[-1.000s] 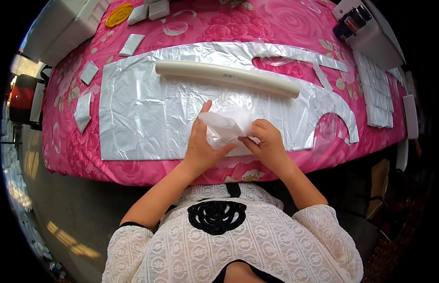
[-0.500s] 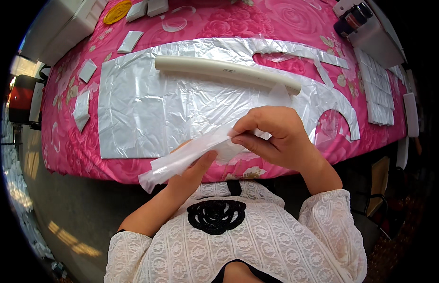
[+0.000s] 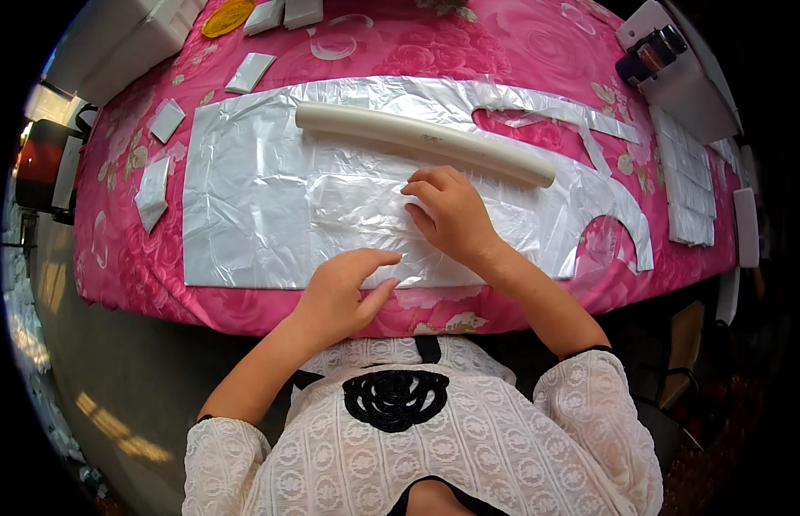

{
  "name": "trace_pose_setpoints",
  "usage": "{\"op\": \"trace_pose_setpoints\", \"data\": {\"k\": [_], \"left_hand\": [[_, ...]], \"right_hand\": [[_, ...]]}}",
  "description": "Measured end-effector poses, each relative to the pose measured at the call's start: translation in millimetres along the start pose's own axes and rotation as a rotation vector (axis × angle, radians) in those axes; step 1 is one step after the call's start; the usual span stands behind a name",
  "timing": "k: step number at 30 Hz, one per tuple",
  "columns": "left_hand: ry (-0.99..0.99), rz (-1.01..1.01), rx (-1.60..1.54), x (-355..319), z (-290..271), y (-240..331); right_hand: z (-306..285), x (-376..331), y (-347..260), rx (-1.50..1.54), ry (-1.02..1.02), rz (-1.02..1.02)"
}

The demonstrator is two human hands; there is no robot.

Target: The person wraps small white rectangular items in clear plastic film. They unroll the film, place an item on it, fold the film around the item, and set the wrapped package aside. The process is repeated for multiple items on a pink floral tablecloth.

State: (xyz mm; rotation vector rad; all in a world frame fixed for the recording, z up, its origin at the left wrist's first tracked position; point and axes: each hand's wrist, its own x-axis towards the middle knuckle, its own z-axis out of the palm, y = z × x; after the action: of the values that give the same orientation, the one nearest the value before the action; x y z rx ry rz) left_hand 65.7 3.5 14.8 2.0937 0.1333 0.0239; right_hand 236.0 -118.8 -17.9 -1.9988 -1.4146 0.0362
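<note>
Looking down past a white lace top, the view shows two bare hands over the near edge of a bench (image 3: 271, 311) covered with pink floral cloth. The left hand (image 3: 340, 292) is closer to the body, over the sheet's near edge, its thumb and fingers parted with nothing between them. The right hand (image 3: 452, 211) is farther in, fingers bent, thumb apart, seemingly holding nothing; whether its fingertips touch the plastic cannot be told.

Beneath and beyond both hands lies a silvery-white plastic sheet (image 3: 245, 189), spread flat, its long axis running left to right, with curved cut-outs toward its right end. A thin translucent layer (image 3: 357, 206) rests on it, just ahead of the left hand and left of the right hand.

Past the hands, a pale tube (image 3: 421, 138) lies on the sheet, slanting so its right end comes nearer the body; the right hand is closer to it.

Small white packets (image 3: 167, 121) dot the left side; folded plastic bundles (image 3: 682, 176) lie far right. A dark flask (image 3: 651, 53) is at upper right, and a white box (image 3: 99, 52) stands at upper left, its contents unseen.
</note>
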Motion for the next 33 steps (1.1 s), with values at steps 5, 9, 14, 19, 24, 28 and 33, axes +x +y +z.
{"op": "trace_pose_setpoints", "data": {"k": [5, 9, 14, 19, 24, 28, 33], "left_hand": [[0.184, 0.258, 0.423, 40.5, -6.8, -24.0], [0.095, 0.142, 0.617, 36.4, 3.7, -45.8], [0.042, 0.093, 0.662, 5.9, 7.8, -42.3], [0.046, 0.115, 0.627, -4.9, -0.2, -38.5], [0.117, 0.253, 0.541, 9.0, -0.8, -40.5], [0.159, 0.325, 0.514, 28.5, 3.9, -44.4], [0.11, 0.275, 0.57, 35.5, 13.7, -51.5]], "right_hand": [[30.9, -17.4, -12.6, -0.207, -0.035, 0.024], [38.4, -28.3, -22.1, -0.273, -0.175, 0.084], [40.0, -46.4, -39.6, -0.237, -0.224, 0.07], [38.7, -55.7, -47.9, -0.181, -0.246, 0.094], [37.3, -56.1, -52.7, -0.174, -0.237, 0.095], [28.0, -38.5, -51.8, -0.147, -0.091, 0.153], [51.7, -39.7, -40.0, -0.248, -0.035, 0.298]]}}
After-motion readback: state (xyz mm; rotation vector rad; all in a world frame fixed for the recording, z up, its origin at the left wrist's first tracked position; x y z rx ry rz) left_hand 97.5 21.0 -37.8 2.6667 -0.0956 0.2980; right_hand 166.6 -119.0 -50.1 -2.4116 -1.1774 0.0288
